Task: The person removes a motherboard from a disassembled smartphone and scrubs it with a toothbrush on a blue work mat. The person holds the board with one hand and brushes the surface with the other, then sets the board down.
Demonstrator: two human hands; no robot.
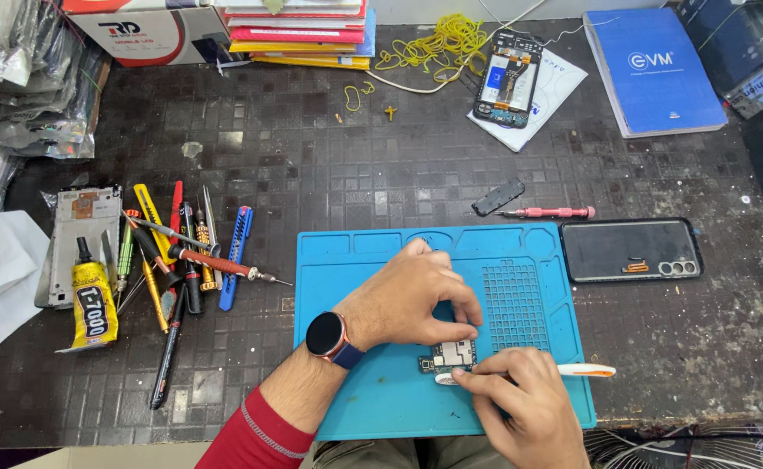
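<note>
Hands meet over a small circuit board (451, 355) lying near the front edge of a blue repair mat (381, 399) on a dark tiled worktop (329, 156). The left hand (412, 300), a dark round watch (326, 335) on its wrist, presses down on the board, fingertips pinning its far edge; its grip is closed onto the board. The right hand (520, 395) grips a white tool with an orange end (585, 371), held narrow between thumb and fingers, its white tip touching the board's near side. Right of the mat lies a dark phone back cover (630, 249); just beyond the mat, a pink-handled screwdriver (551, 212). To the left sit a spread of screwdrivers and tweezers (181, 260) and a yellow glue tube (93, 302). At the far edge rests an opened phone frame (509, 78) beside a blue notebook (650, 69).
</note>
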